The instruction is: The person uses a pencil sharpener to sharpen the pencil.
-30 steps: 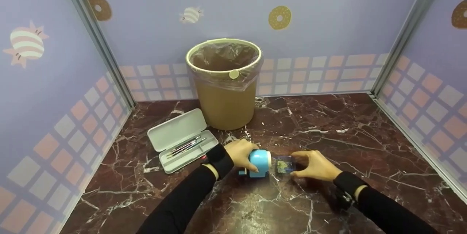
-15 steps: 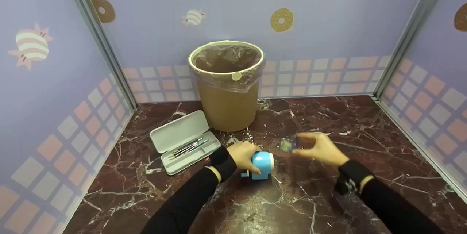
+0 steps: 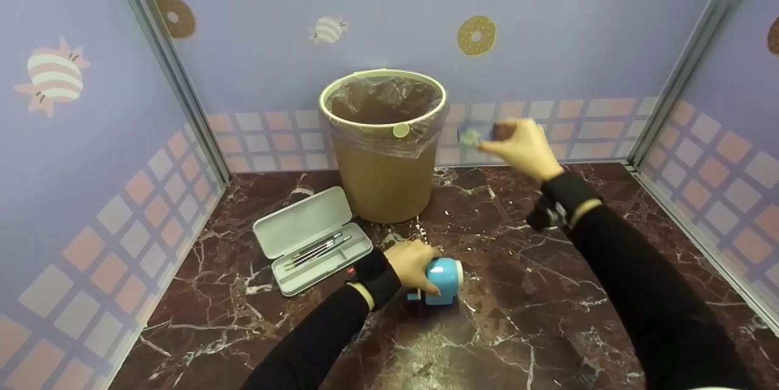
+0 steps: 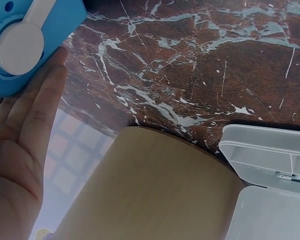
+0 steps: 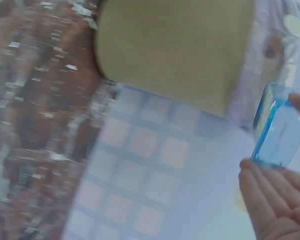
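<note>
On the table, my left hand (image 3: 412, 265) grips a blue crank pencil sharpener (image 3: 441, 280), thumb on its near side. The left wrist view shows its white crank hub (image 4: 20, 48) with my fingers (image 4: 45, 100) along the blue body. Raised at the right of the bin, my right hand (image 3: 526, 146) pinches a clear bluish shavings drawer (image 3: 470, 135) between thumb and fingers. Something pale greenish lies inside the drawer, blurred by motion. In the right wrist view the drawer (image 5: 282, 132) is tilted, apart from the bin.
A tan trash bin (image 3: 389, 183) with a clear plastic liner (image 3: 414, 140) stands at the back wall. Left of it lies an open grey pencil case (image 3: 301, 219) holding several pencils (image 3: 319, 251). Patterned walls (image 3: 243, 43) enclose the marble-look table (image 3: 548, 317).
My right hand has drawn the drawer away from the sharpener's right side and lifted it up and back, near the bin's rim. The left hand stays on the sharpener.
</note>
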`<state>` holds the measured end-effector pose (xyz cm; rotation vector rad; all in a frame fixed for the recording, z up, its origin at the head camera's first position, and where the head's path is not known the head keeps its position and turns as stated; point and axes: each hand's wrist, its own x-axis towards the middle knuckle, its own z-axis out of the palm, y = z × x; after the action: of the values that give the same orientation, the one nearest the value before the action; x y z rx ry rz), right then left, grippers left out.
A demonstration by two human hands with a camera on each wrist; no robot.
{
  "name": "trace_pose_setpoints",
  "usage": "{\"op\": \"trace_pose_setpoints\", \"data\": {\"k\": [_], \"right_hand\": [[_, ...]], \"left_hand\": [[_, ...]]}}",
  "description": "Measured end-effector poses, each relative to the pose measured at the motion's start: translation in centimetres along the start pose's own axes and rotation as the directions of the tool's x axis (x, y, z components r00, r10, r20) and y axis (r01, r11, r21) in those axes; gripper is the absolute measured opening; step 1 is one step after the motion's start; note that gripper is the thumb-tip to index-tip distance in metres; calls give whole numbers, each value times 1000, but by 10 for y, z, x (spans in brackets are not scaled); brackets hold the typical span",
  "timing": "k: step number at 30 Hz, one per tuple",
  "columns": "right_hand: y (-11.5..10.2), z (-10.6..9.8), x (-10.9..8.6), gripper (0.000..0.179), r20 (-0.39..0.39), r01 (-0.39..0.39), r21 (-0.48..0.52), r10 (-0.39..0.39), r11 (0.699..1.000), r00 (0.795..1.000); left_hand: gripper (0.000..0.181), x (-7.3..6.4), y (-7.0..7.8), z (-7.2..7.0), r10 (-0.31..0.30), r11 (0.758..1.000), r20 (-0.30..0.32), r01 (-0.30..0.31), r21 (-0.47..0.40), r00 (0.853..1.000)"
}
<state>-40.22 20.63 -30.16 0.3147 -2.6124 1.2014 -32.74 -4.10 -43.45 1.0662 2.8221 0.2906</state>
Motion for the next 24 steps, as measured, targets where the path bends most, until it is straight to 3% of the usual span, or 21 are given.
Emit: {"op": "trace_pose_setpoints", "data": {"k": [2,7,10,14,20,24], "right_hand": [[-17,0,15,29,-85,19,-24,-21,1000,996],[-55,7,46,33,-221,40,-144,-71,989,973],[-74,16,59,31,-223,38,-231,-91,972,971],[-91,30,72,38,-167,44,-357,-110,933,980],[-103,53,83,39,-50,117,-540,-171,833,984],[-107,68,87,44,12,204,-657,-260,726,965]], "left_hand": [[53,0,1,0,-6,1000,1,6,-11,1000],[51,0,1,1,-17,1000,-5,17,-15,1000],[52,-1,1,1,-13,1000,-15,12,-5,1000],[54,-1,-2,4,13,1000,-39,-12,14,999],[55,0,-2,5,25,999,-31,-24,21,999],[55,2,-3,6,34,999,-31,-33,30,999]]}}
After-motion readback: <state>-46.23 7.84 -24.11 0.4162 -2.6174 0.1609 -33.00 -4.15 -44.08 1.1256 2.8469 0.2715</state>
